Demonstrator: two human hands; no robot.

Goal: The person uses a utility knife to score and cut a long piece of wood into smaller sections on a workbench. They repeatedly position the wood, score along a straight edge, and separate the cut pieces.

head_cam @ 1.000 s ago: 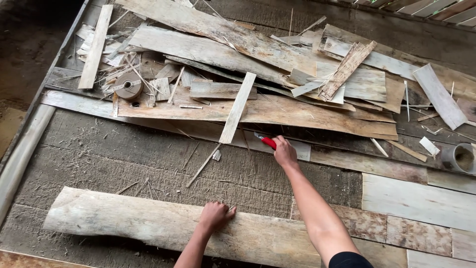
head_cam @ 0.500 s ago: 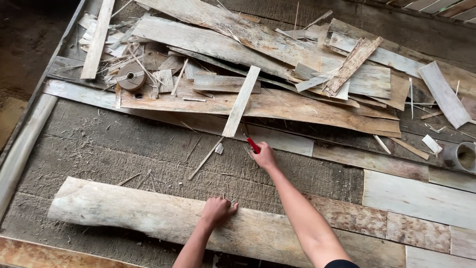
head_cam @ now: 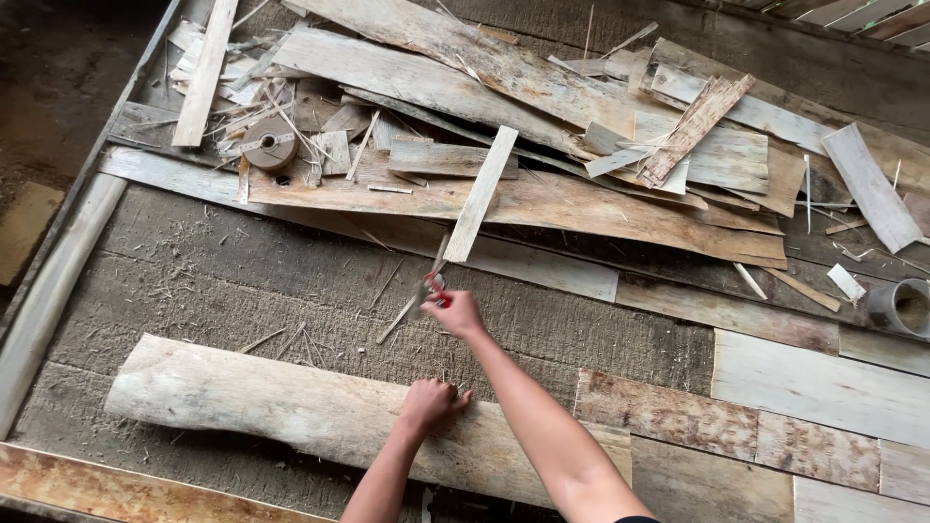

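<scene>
Two hands were at work. The left hand (head_cam: 429, 404) pressed flat on a pale plank (head_cam: 291, 412). The right hand (head_cam: 455, 313) gripped a red-handled tool (head_cam: 433, 289).

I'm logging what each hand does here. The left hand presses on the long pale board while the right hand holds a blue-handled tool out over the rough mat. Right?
Not quite: the tool's handle is red, not blue, as the head view shows. The left hand does press on the long pale board, and the right hand holds the red-handled tool out over the rough mat.
</scene>
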